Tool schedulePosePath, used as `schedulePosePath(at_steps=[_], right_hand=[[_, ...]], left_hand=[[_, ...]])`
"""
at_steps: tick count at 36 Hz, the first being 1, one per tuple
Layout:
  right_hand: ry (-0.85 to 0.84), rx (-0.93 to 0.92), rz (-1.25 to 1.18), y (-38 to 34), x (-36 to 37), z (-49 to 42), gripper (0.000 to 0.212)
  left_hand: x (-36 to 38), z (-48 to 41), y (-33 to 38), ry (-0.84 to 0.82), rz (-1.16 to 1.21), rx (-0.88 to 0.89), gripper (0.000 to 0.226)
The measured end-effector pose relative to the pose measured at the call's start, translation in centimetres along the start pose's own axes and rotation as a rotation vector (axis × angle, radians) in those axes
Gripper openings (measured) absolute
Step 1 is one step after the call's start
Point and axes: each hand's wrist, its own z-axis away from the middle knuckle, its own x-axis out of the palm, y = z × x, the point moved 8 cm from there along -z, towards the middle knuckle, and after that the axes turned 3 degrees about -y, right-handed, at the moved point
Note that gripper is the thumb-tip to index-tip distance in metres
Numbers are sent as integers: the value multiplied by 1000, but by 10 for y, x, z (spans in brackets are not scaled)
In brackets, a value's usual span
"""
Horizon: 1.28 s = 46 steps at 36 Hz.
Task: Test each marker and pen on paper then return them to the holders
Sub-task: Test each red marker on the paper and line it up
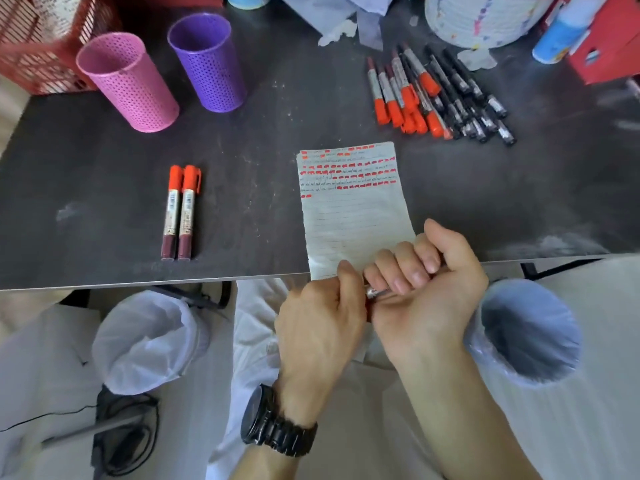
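At the table's near edge my right hand [429,289] wraps its fingers round a marker [375,292], of which only a short silver stretch shows. My left hand [318,317] grips the marker's other end, which is hidden inside the fist. Just above the hands lies a lined paper sheet [349,209] with rows of red and black test marks across its top part. Two red-capped markers [180,213] lie side by side left of the sheet. A pile of red and black markers [436,95] lies at the back right. A pink holder [128,81] and a purple holder [207,60] stand at the back left.
A red mesh basket [38,46] sits in the far left corner. Crumpled paper [346,19], a white speckled container [485,19] and a red box [609,46] line the back. Below the table edge stands a bin with a white liner [149,341].
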Motion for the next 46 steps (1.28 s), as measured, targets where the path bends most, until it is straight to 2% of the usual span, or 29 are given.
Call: schedulePosePath(at_steps=[4, 8, 11, 13, 16, 21, 23, 26, 28, 30, 34, 38, 40, 44, 46], right_hand=[[-19, 39, 3, -4, -1, -4, 44], [-232, 95, 75, -6, 11, -3, 41], [-390, 87, 85, -40, 21, -16, 43], [-383, 2, 67, -72, 21, -35, 45], [-341, -17, 13, -78, 20, -55, 49], [-325, 81, -57, -31, 24, -67, 47], [-307, 78, -80, -28, 21, -67, 45], [-241, 79, -14, -32, 10, -71, 48], [-186, 70, 85, -37, 3, -76, 53], [-147, 56, 160, -41, 1, -79, 57], [-108, 37, 327, -47, 3, -84, 57], [-131, -11, 491, -43, 24, -90, 31], [-175, -56, 588, -38, 39, -96, 20], [-322, -99, 768, -21, 69, -107, 19], [-374, -105, 818, -13, 78, -112, 10]], left_hand=[[2, 0, 2, -24, -2, 35, 67], [6, 2, 0, -191, 71, 42, 54], [-9, 2, -31, -267, 147, -129, 49], [-40, -5, -48, -153, 120, -200, 52], [-71, -18, -37, 12, 214, -114, 57], [-72, -52, 13, -43, 379, 169, 77], [-69, -73, 17, -43, 294, 235, 64], [-64, -105, 14, 12, 73, 368, 27], [-57, -119, 14, 38, -94, 484, 17], [-45, -129, 9, 21, -234, 537, 25], [-29, -136, -14, -18, -345, 443, 46], [-28, -124, -18, 47, -309, 435, 57], [-27, -120, -18, 78, -310, 431, 61], [-27, -122, -21, 70, -324, 410, 65], [-27, -122, -20, 59, -313, 408, 64]])
